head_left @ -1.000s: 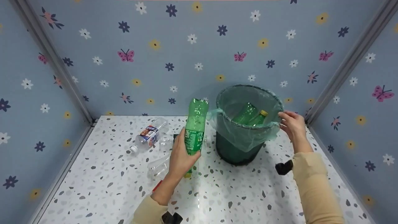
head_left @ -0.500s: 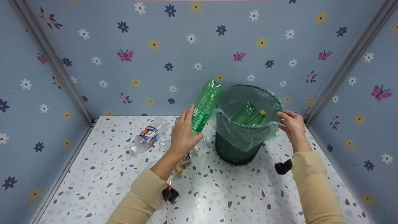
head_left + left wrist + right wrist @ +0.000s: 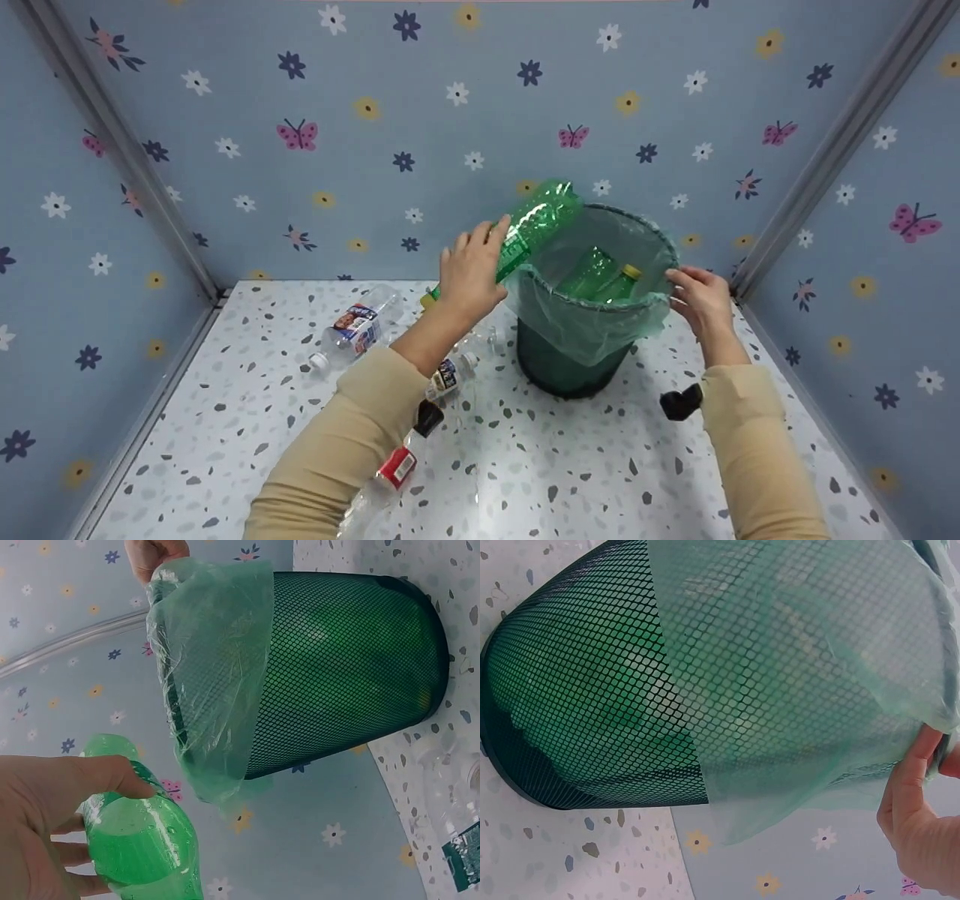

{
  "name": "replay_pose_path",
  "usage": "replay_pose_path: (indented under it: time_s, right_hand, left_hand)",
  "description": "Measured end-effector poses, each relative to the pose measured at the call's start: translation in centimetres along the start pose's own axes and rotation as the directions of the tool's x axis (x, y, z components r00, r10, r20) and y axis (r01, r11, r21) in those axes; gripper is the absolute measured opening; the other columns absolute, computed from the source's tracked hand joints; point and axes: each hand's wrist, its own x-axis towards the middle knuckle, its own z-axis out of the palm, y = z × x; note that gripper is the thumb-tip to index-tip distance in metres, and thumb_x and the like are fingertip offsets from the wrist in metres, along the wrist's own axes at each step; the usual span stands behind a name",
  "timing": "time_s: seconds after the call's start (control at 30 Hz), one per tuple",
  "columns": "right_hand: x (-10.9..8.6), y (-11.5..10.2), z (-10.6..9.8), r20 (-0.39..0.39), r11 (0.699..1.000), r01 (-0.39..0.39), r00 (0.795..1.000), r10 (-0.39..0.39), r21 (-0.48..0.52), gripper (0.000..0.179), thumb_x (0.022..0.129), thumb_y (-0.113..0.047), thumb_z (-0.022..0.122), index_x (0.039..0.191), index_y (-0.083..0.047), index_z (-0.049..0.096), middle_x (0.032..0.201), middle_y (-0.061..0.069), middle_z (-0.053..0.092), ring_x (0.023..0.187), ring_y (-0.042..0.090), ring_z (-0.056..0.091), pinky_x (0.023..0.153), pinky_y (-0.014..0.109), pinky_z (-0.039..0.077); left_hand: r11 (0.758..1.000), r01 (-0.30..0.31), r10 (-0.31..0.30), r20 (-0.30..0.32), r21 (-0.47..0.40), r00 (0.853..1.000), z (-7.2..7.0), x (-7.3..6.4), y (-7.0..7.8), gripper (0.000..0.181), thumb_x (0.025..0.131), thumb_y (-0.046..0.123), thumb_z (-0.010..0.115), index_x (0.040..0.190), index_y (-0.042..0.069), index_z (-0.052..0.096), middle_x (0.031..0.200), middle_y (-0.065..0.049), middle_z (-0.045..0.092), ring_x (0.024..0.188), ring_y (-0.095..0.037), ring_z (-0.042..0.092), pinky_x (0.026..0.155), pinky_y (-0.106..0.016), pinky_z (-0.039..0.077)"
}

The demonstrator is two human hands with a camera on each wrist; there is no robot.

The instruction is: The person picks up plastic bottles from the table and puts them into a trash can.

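My left hand (image 3: 472, 274) grips a green plastic bottle (image 3: 546, 216) around its labelled part. The bottle is tilted, its base at the left rim of the bin and its yellow cap low behind the hand. In the left wrist view the thumb and fingers wrap the green bottle (image 3: 146, 840). A dark green mesh bin (image 3: 566, 367) stands on the table, lined with a thin green bag (image 3: 592, 334) folded over its rim. At the right rim, my right hand (image 3: 705, 300) pinches the bag and rim between thumb and fingers, also seen in the right wrist view. Green bottles (image 3: 589, 274) lie inside the bin.
Clear bottles lie on the speckled table left of the bin: one with a blue label (image 3: 356, 326), one with a dark label (image 3: 445, 377) and one with a red label (image 3: 397, 468). A flowered wall (image 3: 450, 165) rises behind the bin.
My left hand has carried the green bottle up and right, from over the table to the bin's left rim, tilting it rightward. The right hand has stayed at the rim.
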Motion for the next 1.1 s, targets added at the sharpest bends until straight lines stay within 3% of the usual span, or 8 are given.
replay_pose_path:
  time_s: [0.23, 0.47, 0.63, 0.73, 0.8, 0.9, 0.97, 1.1]
  right_hand:
    - [0.0, 0.0, 0.1, 0.001, 0.999, 0.012, 1.0, -0.012, -0.045, 0.044, 0.087, -0.016, 0.055, 0.126, -0.002, 0.038, 0.098, 0.002, 0.046, 0.082, 0.013, 0.051, 0.06, 0.019, 0.046]
    - [0.1, 0.1, 0.2, -0.002, 0.999, 0.006, 1.0, -0.006, -0.035, 0.027, 0.087, -0.015, 0.055, 0.111, -0.006, 0.047, 0.096, 0.003, 0.047, 0.082, 0.014, 0.052, 0.061, 0.02, 0.047]
    - [0.3, 0.2, 0.2, -0.008, 0.999, 0.019, 1.0, -0.02, -0.037, 0.02, 0.087, -0.015, 0.055, 0.104, -0.008, 0.048, 0.096, 0.004, 0.047, 0.082, 0.015, 0.052, 0.06, 0.02, 0.047]
    - [0.3, 0.2, 0.2, -0.016, 0.999, 0.02, 1.0, -0.021, -0.048, 0.03, 0.087, -0.015, 0.055, 0.113, -0.005, 0.046, 0.096, 0.003, 0.047, 0.083, 0.015, 0.052, 0.06, 0.02, 0.047]
    - [0.2, 0.2, 0.2, -0.017, 0.998, 0.019, 1.0, -0.02, -0.053, 0.037, 0.087, -0.015, 0.055, 0.12, -0.002, 0.043, 0.097, 0.003, 0.047, 0.083, 0.014, 0.052, 0.06, 0.019, 0.047]
    - [0.2, 0.1, 0.2, -0.014, 0.998, 0.016, 1.0, -0.017, -0.055, 0.043, 0.087, -0.016, 0.055, 0.125, -0.001, 0.04, 0.097, 0.003, 0.047, 0.083, 0.014, 0.052, 0.061, 0.019, 0.047]
    - [0.2, 0.1, 0.2, -0.014, 0.998, 0.011, 1.0, -0.012, -0.054, 0.043, 0.087, -0.016, 0.055, 0.125, -0.001, 0.04, 0.098, 0.002, 0.047, 0.083, 0.013, 0.052, 0.062, 0.019, 0.047]
    - [0.2, 0.1, 0.2, -0.015, 0.999, 0.004, 1.0, -0.005, -0.046, 0.041, 0.087, -0.016, 0.055, 0.124, -0.002, 0.041, 0.098, 0.002, 0.047, 0.085, 0.014, 0.052, 0.062, 0.019, 0.047]
  left_hand:
    - [0.984, -0.017, 0.0, 0.095, 0.175, 0.995, -0.3, 1.9, 1.2, 0.079, 0.075, 0.015, 0.071, 0.14, 0.019, 0.026, 0.135, -0.008, 0.035, 0.116, -0.028, 0.038, 0.091, -0.048, 0.033]
    - [0.952, -0.069, 0.014, 0.184, 0.297, 0.983, -0.5, 3.4, 2.3, 0.067, 0.08, 0.01, 0.065, 0.137, 0.017, 0.031, 0.132, -0.008, 0.038, 0.116, -0.028, 0.037, 0.091, -0.046, 0.032]
    - [0.895, -0.157, 0.057, 0.244, 0.416, 0.968, -0.7, 4.1, 3.4, 0.055, 0.083, 0.017, 0.063, 0.132, 0.013, 0.04, 0.127, -0.01, 0.04, 0.114, -0.029, 0.038, 0.091, -0.044, 0.033]
    - [0.834, -0.233, 0.087, 0.298, 0.5, 0.951, -0.9, 4.5, 4.0, 0.051, 0.085, 0.019, 0.06, 0.132, 0.011, 0.039, 0.127, -0.012, 0.039, 0.117, -0.03, 0.035, 0.092, -0.045, 0.032]
    - [0.773, -0.292, 0.106, 0.338, 0.563, 0.935, -1.0, 4.7, 4.5, 0.049, 0.088, 0.019, 0.056, 0.133, 0.01, 0.038, 0.129, -0.013, 0.037, 0.119, -0.031, 0.033, 0.094, -0.045, 0.031]
    - [0.67, -0.366, 0.138, 0.376, 0.646, 0.916, -0.9, 5.0, 5.1, 0.043, 0.091, 0.015, 0.049, 0.133, 0.01, 0.039, 0.131, -0.014, 0.036, 0.121, -0.032, 0.032, 0.096, -0.046, 0.029]
    - [0.584, -0.412, 0.162, 0.396, 0.7, 0.904, -0.8, 5.2, 5.5, 0.04, 0.092, 0.012, 0.046, 0.132, 0.011, 0.041, 0.132, -0.013, 0.037, 0.121, -0.032, 0.032, 0.096, -0.047, 0.028]
    - [0.445, -0.469, 0.215, 0.418, 0.763, 0.883, -0.5, 5.5, 6.1, 0.037, 0.093, 0.01, 0.044, 0.13, 0.015, 0.045, 0.131, -0.01, 0.04, 0.12, -0.031, 0.034, 0.097, -0.049, 0.025]
